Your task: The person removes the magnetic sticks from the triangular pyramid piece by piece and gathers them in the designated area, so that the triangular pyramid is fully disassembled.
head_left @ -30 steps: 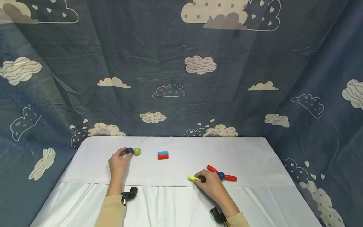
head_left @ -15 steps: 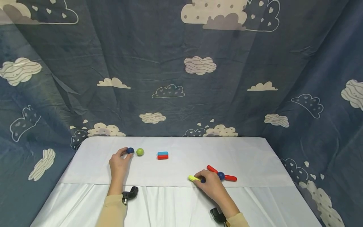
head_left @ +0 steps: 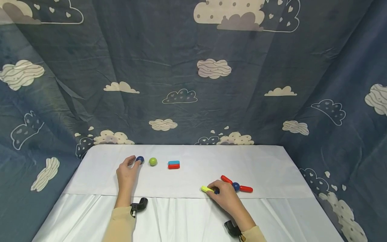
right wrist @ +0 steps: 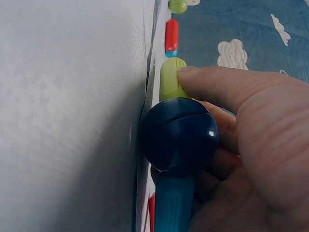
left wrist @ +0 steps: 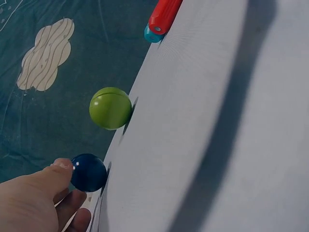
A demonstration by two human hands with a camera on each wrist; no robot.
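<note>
My left hand (head_left: 126, 173) is at the table's far left, its thumb and fingers at the near side of a dark blue ball (left wrist: 89, 172), which they appear to pinch. A green ball (head_left: 153, 161) lies apart, just to its right. My right hand (head_left: 224, 197) grips a yellow-green rod (right wrist: 172, 79) with the thumb on it. This rod meets another dark blue ball (right wrist: 178, 136), and a blue rod (right wrist: 174, 203) joins that ball's other side. Beyond the right hand, two red rods (head_left: 246, 189) meet a third dark blue ball (head_left: 235, 187).
A light blue rod (head_left: 173, 162) and a red rod (head_left: 173, 166) lie side by side near the middle of the white-covered table (head_left: 193, 181). A dark curtain (head_left: 181, 74) with printed clouds hangs behind and at both sides.
The green ball has rolled right, away from the blue ball, opening a gap between them. The blue ball at my left hand has shifted slightly right. My right hand stays in place.
</note>
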